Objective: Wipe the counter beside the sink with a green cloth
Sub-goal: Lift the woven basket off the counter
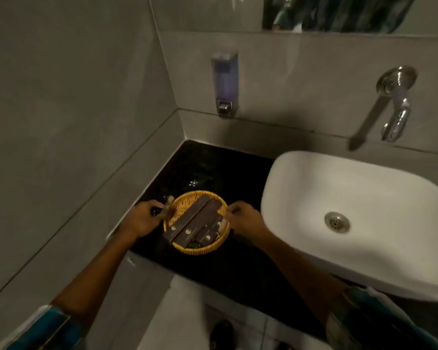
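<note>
A round yellow wicker basket [214, 247] with several dark brown packets in it sits on the black counter [208, 168] left of the white sink [314, 188]. My left hand [143, 219] grips the basket's left rim, and a small dark object shows beside its fingers. My right hand [243, 215] holds the right rim. No green cloth is in view.
A soap dispenser [225, 84] hangs on the tiled wall above the counter. A chrome tap [396, 107] juts out over the sink. Grey tiled walls close the counter at left and back. A shoe shows on the floor below [221, 333].
</note>
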Demonstrator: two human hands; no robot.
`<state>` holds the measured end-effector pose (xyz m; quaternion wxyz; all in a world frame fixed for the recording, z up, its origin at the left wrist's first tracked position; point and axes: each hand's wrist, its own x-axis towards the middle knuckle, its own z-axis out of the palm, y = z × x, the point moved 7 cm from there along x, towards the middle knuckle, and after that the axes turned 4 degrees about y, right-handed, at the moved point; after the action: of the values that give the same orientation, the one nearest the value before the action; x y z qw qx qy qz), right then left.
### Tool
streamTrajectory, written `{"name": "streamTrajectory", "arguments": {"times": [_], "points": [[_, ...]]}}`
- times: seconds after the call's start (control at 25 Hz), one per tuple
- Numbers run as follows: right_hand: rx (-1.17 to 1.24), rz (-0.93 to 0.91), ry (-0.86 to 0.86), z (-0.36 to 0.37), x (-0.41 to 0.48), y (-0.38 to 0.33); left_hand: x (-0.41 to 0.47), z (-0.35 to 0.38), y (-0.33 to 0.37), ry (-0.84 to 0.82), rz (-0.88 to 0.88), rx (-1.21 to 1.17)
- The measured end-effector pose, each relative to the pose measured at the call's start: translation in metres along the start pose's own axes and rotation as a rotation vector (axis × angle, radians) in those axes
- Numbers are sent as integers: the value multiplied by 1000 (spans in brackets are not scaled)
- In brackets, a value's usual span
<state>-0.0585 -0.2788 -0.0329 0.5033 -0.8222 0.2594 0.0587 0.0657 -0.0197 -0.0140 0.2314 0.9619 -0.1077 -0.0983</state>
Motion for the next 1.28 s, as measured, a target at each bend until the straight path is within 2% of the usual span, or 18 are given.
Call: {"name": "streamTrajectory", "arguments": {"times": [0.16, 0.28, 0.36, 0.52, 0.68, 0.92, 1.08, 1.28], "points": [[161, 87, 31, 30, 5, 5, 20, 25, -34, -94, -138, -225], [241, 126, 76, 37, 9, 13, 42, 36, -43, -11, -208, -425], [290, 168, 148, 37, 2, 23, 46, 42, -52, -23, -225, -496], [304, 153, 261, 41, -18, 47, 34, 55, -66, -93, -217, -514], [317, 160, 335, 33, -30, 52, 13, 57, -44, -185, -175, -587], [292, 198, 424, -6, -98, 112, -57, 76, -5, -376, -48, -491], [258, 213, 522, -31, -142, 146, -94, 112, 24, -429, -22, -518], [224, 181, 500, -48, -151, 166, -110, 132, 43, -419, -41, -454]]}}
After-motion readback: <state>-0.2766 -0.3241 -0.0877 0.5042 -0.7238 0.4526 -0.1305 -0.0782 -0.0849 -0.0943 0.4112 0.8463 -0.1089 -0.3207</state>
